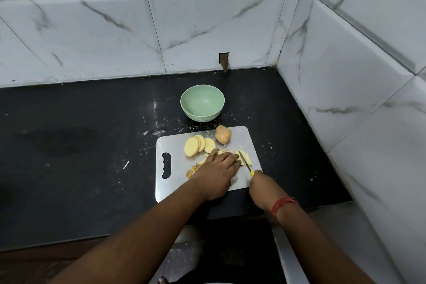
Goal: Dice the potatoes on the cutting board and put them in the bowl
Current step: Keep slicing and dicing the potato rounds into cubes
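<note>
Left hand [219,168] grip flat, pressing potato strips [245,158] | right hand [259,182] grip closed round knife [244,161]; cutting board [175,145]

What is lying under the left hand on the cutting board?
The left hand presses flat on potato strips beside the knife. Strip ends show past its fingertips and by its thumb side. How many pieces lie beneath the palm is hidden.

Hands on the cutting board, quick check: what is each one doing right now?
Left hand: open, fingers straight, pressing flat on the potato pieces.
Right hand: grips the yellow-handled knife, blade in the pieces.
</note>
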Demonstrator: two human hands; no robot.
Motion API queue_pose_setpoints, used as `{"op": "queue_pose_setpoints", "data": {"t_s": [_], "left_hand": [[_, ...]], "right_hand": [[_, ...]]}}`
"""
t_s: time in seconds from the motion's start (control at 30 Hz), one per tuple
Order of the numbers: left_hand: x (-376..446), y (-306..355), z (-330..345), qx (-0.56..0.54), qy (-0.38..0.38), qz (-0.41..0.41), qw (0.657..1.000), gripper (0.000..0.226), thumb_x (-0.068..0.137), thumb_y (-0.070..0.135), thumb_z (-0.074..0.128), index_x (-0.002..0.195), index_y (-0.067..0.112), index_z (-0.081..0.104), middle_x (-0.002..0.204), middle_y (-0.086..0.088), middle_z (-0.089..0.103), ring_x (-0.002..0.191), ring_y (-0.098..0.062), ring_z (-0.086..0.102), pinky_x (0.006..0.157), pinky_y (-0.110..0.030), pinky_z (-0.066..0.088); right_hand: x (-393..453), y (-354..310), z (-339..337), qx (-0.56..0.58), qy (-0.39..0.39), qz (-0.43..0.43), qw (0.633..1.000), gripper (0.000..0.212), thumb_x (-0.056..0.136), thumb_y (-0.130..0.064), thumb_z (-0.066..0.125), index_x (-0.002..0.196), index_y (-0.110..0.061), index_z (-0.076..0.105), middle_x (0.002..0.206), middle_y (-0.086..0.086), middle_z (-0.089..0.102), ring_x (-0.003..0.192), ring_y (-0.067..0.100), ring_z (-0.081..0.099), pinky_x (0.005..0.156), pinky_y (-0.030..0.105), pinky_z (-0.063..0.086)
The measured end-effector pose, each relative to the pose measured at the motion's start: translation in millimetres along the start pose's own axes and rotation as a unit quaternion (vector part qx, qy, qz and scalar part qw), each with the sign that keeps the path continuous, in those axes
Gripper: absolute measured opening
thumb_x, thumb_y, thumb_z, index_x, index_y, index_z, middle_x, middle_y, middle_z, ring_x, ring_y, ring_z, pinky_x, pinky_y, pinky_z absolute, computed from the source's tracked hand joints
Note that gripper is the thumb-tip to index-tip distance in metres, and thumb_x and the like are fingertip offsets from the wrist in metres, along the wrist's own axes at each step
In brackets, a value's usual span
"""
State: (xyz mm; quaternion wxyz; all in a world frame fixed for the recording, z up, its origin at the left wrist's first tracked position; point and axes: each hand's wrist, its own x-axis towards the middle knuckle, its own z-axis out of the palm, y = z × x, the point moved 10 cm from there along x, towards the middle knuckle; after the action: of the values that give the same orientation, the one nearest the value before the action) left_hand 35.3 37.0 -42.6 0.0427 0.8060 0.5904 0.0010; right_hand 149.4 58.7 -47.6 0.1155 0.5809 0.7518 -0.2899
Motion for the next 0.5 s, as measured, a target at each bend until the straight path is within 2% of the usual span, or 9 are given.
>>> {"op": "queue_pose_setpoints", "data": {"t_s": [0.07, 0.13, 0.27, 0.5], "left_hand": [[-0.3, -0.4, -2.2, -0.003, 0.015, 0.004, 1.0, 0.055, 0.108, 0.039, 0.035, 0.157, 0.014, 0.033, 0.163, -0.007, 0.029, 0.151, -0.027, 0.023, 0.125, -0.051, 0.002], [-1.1, -1.3, -3.6, -0.001, 0.032, 0.009, 0.999, 0.053, 0.107, 0.039, 0.037, 0.154, 0.014, 0.039, 0.159, -0.008, 0.035, 0.149, -0.027, 0.029, 0.125, -0.051, 0.003], [-1.8, -1.8, -0.7, 0.004, 0.032, 0.012, 0.999, 0.053, 0.107, 0.041, 0.036, 0.153, 0.014, 0.042, 0.157, -0.007, 0.038, 0.148, -0.027, 0.03, 0.125, -0.052, 0.005], [-0.9, -2.0, -2.3, 0.0, 0.036, 0.008, 0.999, 0.053, 0.107, 0.04, 0.035, 0.155, 0.016, 0.038, 0.16, -0.006, 0.036, 0.148, -0.028, 0.03, 0.125, -0.054, 0.006]], "right_hand": [[-1.8, -1.4, -3.3, 0.023, 0.001, -0.005, 1.0, 0.025, 0.099, -0.011, 0.039, 0.12, 0.0, 0.046, 0.108, 0.017, 0.058, 0.102, 0.034, 0.059, 0.075, 0.029, 0.044], [-4.2, -4.8, -6.0, 0.021, 0.005, -0.012, 1.0, 0.025, 0.099, -0.011, 0.039, 0.121, -0.001, 0.046, 0.114, 0.02, 0.058, 0.106, 0.035, 0.059, 0.082, 0.033, 0.045], [-5.6, -6.0, -6.1, -0.001, 0.019, -0.009, 1.0, 0.02, 0.099, -0.01, 0.041, 0.117, -0.002, 0.044, 0.113, 0.019, 0.062, 0.101, 0.032, 0.062, 0.07, 0.029, 0.04], [-6.0, -6.6, -9.2, 0.003, 0.024, 0.0, 1.0, 0.022, 0.098, -0.008, 0.04, 0.119, -0.004, 0.043, 0.115, 0.019, 0.061, 0.101, 0.031, 0.062, 0.071, 0.029, 0.04]]}}
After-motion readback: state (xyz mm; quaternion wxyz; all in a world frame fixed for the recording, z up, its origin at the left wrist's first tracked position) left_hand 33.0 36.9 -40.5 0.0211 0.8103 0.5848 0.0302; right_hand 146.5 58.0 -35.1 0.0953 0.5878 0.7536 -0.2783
